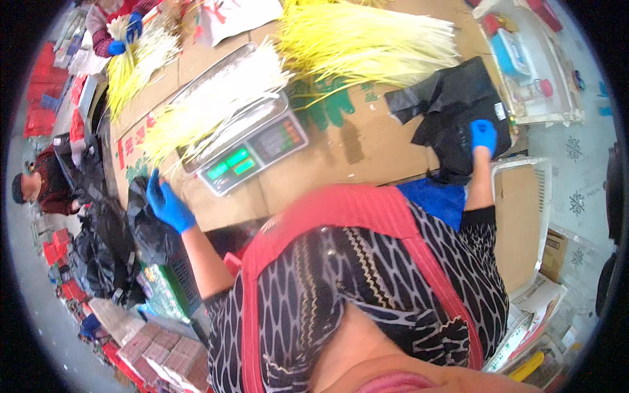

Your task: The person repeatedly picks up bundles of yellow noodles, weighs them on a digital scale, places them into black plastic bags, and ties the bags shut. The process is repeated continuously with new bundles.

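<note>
My left hand point(169, 205), in a blue glove, is at the table's left front corner with its fingers apart, holding nothing that I can see. A black plastic bag point(151, 228) hangs right beside it. In a matching glove, my right hand point(484, 135) has curled fingers on a stack of black plastic bags point(449, 123) at the table's right edge. A bundle of yellow chives point(231, 93) lies across the metal pan of a digital scale point(277, 140) with lit green displays. Farther back, a large heap of yellow chives point(368, 42) covers the table.
Cardboard point(314, 172) covers the table. Across it, a co-worker's blue-gloved hands point(128, 34) hold more chives. Another person point(46, 182) is at far left, near piled black bags point(100, 245). White crates point(545, 98) line the right side. A green box point(164, 290) stands below left.
</note>
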Available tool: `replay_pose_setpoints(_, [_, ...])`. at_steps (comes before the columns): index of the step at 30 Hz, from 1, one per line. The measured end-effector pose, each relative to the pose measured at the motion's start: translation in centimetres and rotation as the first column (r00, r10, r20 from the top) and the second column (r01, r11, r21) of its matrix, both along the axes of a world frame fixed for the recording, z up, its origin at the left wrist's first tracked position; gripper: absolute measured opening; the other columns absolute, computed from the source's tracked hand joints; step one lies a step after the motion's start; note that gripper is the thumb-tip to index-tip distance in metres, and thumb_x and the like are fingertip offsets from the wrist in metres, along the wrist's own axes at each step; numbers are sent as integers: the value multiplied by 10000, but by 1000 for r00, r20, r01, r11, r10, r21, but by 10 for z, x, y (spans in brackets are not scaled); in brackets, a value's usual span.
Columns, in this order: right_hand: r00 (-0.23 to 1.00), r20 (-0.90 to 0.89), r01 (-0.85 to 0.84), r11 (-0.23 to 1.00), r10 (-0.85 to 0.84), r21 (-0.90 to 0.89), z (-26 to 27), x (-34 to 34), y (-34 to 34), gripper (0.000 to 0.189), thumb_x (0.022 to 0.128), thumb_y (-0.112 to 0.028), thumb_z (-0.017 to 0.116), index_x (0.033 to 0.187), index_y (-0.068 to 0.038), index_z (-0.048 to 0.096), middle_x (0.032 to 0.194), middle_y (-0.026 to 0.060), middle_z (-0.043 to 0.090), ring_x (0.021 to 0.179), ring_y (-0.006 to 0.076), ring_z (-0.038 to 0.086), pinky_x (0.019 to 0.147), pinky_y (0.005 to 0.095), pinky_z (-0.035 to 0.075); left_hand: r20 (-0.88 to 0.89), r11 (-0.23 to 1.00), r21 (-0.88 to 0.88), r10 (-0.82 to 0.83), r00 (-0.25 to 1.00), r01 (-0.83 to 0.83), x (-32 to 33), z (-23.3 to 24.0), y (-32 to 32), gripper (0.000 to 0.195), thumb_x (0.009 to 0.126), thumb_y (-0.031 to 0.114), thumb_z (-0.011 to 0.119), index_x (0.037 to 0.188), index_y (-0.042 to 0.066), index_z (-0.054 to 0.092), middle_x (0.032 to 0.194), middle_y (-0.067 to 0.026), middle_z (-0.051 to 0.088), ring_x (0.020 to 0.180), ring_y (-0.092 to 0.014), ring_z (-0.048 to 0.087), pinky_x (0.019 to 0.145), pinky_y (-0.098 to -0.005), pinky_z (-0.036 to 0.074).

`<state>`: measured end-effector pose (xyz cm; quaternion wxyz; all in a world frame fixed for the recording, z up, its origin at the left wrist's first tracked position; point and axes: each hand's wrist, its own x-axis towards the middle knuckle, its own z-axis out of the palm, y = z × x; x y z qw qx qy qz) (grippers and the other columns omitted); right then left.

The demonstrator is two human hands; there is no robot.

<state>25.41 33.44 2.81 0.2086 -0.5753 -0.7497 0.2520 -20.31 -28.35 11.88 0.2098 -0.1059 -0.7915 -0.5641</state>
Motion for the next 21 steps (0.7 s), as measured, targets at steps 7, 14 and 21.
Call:
replay_pose_setpoints(7, [900,426,-2,977,-90,212,-56,0,40,340,936,-391,478,1046,-140,680,1107,191,636,1016,415,596,865,510,476,271,991,104,-113,956,87,61,-44,43,267,915,-19,517,1165,-39,609,1145,-74,634,1005,-141,569,890,-283,454])
replay_pose_setpoints(14, [757,-553,-391,919,348,44,135,-88,-24,245,911,-251,627,991,-25,679,892,48,666,846,118,574,794,301,471,552,555,322,-769,324,767,117,-7,185,252,937,105,554,1137,-2,665,1090,-70,671,937,-145,600,867,-297,472])
replay_pose_setpoints(21, [626,-661,-559,829,414,-11,175,-181,-180,133,881,-121,664,964,-19,644,870,-5,607,824,64,532,774,233,450,338,200,577,-941,-9,792,138,-4,285,592,973,376,534,1441,45,389,1398,-134,482,1229,-242,512,1069,-402,362])
